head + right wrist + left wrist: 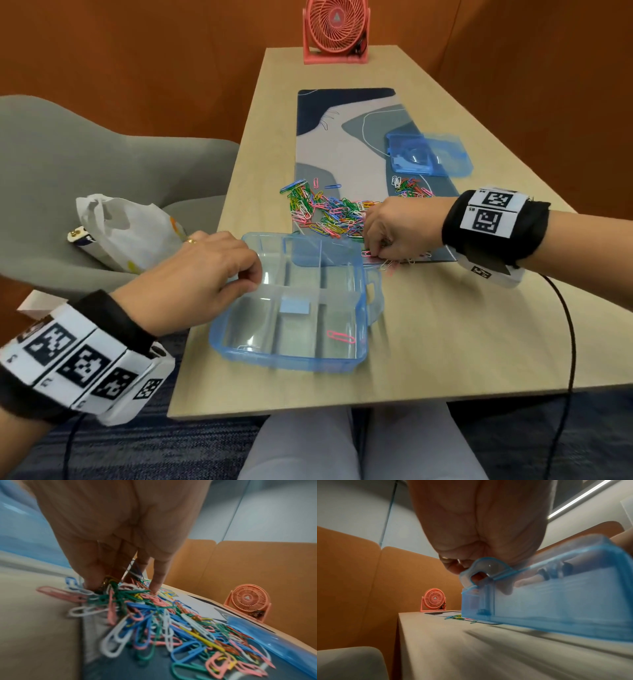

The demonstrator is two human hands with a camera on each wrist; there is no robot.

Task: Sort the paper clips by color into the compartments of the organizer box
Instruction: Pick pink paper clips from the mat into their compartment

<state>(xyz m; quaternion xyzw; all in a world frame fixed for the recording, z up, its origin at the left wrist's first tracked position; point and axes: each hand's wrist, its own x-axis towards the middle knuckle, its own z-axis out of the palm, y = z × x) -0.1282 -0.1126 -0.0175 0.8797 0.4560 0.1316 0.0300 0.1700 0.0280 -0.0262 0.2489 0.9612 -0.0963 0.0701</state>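
The translucent blue organizer box (291, 361) lies open on the table's near part, tilted in the left wrist view. My left hand (251, 277) pinches its left wall near the rim; the left wrist view shows the fingers (453, 569) curled over the box (556, 608) beside a latch tab. One pink clip (340, 337) lies in a front compartment. A big mixed pile of paper clips (325, 212) covers the mat behind the box. My right hand (375, 251) reaches down into the pile's near edge, and its fingertips (93, 584) close on a small bunch of clips (109, 588).
A smaller heap of clips (411, 187) and a small blue case with its lid (428, 154) sit on the patterned desk mat (342, 137) at the right. A pink fan (335, 31) stands at the table's far end. A grey chair with a plastic bag (126, 233) is at the left.
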